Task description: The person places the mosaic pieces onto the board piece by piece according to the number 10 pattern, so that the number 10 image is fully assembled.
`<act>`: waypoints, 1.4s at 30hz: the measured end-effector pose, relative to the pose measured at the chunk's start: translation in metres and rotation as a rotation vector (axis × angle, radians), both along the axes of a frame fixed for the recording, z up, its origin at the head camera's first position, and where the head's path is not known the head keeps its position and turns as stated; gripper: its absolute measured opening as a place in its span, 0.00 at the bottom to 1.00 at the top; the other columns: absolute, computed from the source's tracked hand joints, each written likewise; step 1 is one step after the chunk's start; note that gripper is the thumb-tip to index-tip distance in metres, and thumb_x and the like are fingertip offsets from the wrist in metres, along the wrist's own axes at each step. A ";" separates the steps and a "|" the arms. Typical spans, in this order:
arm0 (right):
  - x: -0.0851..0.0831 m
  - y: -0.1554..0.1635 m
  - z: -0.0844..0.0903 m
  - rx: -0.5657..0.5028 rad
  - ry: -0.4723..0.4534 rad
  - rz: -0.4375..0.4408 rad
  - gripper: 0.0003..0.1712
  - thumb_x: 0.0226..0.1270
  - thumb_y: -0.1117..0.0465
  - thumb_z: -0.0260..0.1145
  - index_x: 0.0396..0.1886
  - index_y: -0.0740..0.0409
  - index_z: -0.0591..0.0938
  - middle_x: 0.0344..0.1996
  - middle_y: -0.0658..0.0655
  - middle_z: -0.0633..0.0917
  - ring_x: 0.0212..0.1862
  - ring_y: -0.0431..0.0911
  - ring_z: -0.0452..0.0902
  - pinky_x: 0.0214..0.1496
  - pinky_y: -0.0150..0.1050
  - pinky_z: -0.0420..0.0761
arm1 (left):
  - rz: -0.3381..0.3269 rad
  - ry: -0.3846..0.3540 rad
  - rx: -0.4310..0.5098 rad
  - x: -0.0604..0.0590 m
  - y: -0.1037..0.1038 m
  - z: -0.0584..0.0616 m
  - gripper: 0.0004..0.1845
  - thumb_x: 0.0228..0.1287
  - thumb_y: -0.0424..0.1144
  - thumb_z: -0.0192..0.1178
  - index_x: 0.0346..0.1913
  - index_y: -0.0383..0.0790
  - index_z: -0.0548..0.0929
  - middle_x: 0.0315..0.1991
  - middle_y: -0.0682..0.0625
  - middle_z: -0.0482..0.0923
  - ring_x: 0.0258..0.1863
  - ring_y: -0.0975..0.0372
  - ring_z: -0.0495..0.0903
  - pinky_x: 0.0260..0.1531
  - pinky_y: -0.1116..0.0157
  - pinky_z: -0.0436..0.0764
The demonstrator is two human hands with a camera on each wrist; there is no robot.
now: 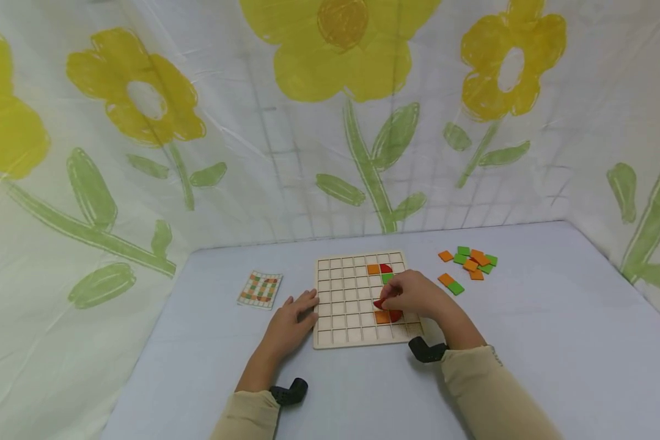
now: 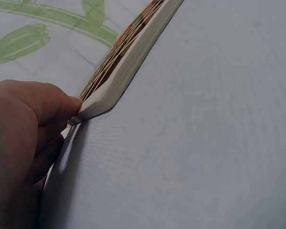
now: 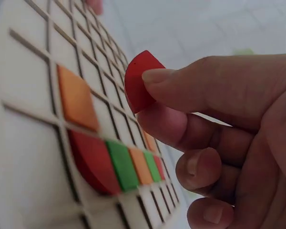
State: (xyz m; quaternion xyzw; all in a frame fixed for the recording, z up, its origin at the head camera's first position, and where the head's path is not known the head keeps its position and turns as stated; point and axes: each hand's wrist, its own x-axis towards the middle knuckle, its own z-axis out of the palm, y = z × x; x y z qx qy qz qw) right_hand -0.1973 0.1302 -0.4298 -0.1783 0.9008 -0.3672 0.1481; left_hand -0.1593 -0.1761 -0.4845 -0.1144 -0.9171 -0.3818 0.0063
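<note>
- At near edge of table (image 1: 357, 391): two beige sleeves (image 1: 497, 391), with black device (image 1: 429, 351) at each wrist, visible only from the head view.
- On right cuff: small dark marks, perhaps letters, too small for reading.
- At left edge of wooden board (image 1: 341, 336), close to its near corner: left hand (image 1: 286, 327), fingers relaxed and a little spread, tips touching the rim, without a grasp.
- Only from the left wrist view: thickness of the board and its rounded near-left corner, thumb just beside.
- Over right half of the board: right hand (image 1: 418, 296), thumb and index finger pinching a red piece (image 3: 140, 83), parted only by its thickness; other fingers curled inward, plain only from the right wrist view.
- Red piece: curved on one side, held over the grid; contact with the board not possible to tell.
- Toward near-right corner of the board: orange tile (image 1: 382, 317) beside rounded red tile (image 1: 396, 316).
- Near right edge, complete only from the right wrist view: row of red, green, orange, green, red; from the head view, its middle partly behind the hand.
- Toward far-right corner: second orange tile (image 1: 373, 269), beside the row's far end.
- Beyond left edge of the board: pattern card (image 1: 269, 289), printed in orange, green and red.
- Beyond right edge: loose orange and green tiles (image 1: 470, 265), some overlapping.
- Behind far edge of table: white cloth (image 1: 225, 226) with yellow flowers (image 1: 341, 61).
</note>
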 end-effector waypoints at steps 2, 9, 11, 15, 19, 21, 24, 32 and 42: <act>0.003 -0.011 -0.002 0.007 0.008 0.022 0.03 0.61 0.58 0.72 0.28 0.47 0.85 0.25 0.45 0.84 0.30 0.42 0.76 0.33 0.36 0.78 | 0.000 -0.003 0.001 0.000 0.000 0.000 0.21 0.69 0.41 0.61 0.63 0.42 0.79 0.70 0.55 0.69 0.72 0.60 0.65 0.78 0.55 0.51; 0.012 -0.035 -0.007 0.050 0.047 0.048 0.05 0.61 0.60 0.71 0.26 0.47 0.86 0.23 0.43 0.83 0.29 0.41 0.74 0.31 0.34 0.77 | -0.004 0.001 0.002 0.001 0.000 0.001 0.21 0.69 0.40 0.61 0.62 0.41 0.80 0.70 0.54 0.69 0.72 0.59 0.65 0.78 0.54 0.51; 0.013 -0.037 -0.007 0.074 0.049 0.041 0.06 0.61 0.60 0.72 0.25 0.47 0.85 0.22 0.43 0.82 0.29 0.41 0.74 0.31 0.34 0.76 | 0.000 -0.005 -0.002 0.000 0.000 0.001 0.21 0.69 0.41 0.61 0.62 0.42 0.80 0.70 0.55 0.69 0.72 0.60 0.65 0.78 0.55 0.51; 0.014 -0.039 -0.008 0.118 0.041 -0.003 0.07 0.60 0.58 0.73 0.23 0.47 0.85 0.21 0.45 0.80 0.30 0.42 0.73 0.31 0.34 0.75 | -0.006 0.007 -0.009 0.000 0.000 0.000 0.20 0.68 0.40 0.61 0.62 0.42 0.80 0.70 0.54 0.69 0.72 0.58 0.65 0.78 0.53 0.52; 0.013 -0.039 -0.010 0.126 0.047 -0.019 0.07 0.59 0.56 0.74 0.23 0.46 0.85 0.21 0.45 0.80 0.31 0.42 0.72 0.31 0.35 0.75 | -0.015 0.014 -0.005 0.000 0.000 0.001 0.21 0.68 0.40 0.61 0.62 0.41 0.80 0.70 0.53 0.69 0.72 0.57 0.66 0.78 0.52 0.52; 0.013 -0.040 -0.012 0.124 0.059 -0.008 0.07 0.58 0.56 0.75 0.23 0.46 0.84 0.21 0.45 0.79 0.30 0.42 0.72 0.31 0.35 0.75 | -0.019 0.016 -0.004 0.000 0.000 0.001 0.21 0.68 0.39 0.61 0.62 0.40 0.80 0.70 0.53 0.69 0.72 0.56 0.66 0.78 0.52 0.52; 0.013 -0.040 -0.015 0.121 0.069 0.008 0.07 0.56 0.55 0.75 0.24 0.44 0.83 0.22 0.44 0.79 0.30 0.41 0.72 0.31 0.35 0.75 | -0.014 0.005 -0.007 0.000 0.000 0.002 0.21 0.69 0.40 0.61 0.63 0.41 0.79 0.70 0.54 0.69 0.72 0.58 0.65 0.78 0.54 0.52; 0.012 -0.037 -0.014 0.127 0.058 0.006 0.08 0.56 0.55 0.75 0.23 0.45 0.83 0.22 0.44 0.80 0.31 0.42 0.72 0.32 0.36 0.75 | -0.017 0.011 -0.006 0.000 0.000 0.002 0.21 0.69 0.40 0.61 0.62 0.41 0.80 0.70 0.53 0.69 0.72 0.58 0.65 0.78 0.53 0.52; 0.008 -0.026 -0.011 0.112 0.033 0.050 0.04 0.57 0.59 0.72 0.26 0.46 0.85 0.23 0.45 0.81 0.30 0.42 0.74 0.33 0.36 0.77 | -0.008 -0.002 -0.003 0.000 0.001 0.002 0.21 0.69 0.40 0.61 0.63 0.42 0.79 0.70 0.54 0.69 0.73 0.59 0.64 0.78 0.54 0.52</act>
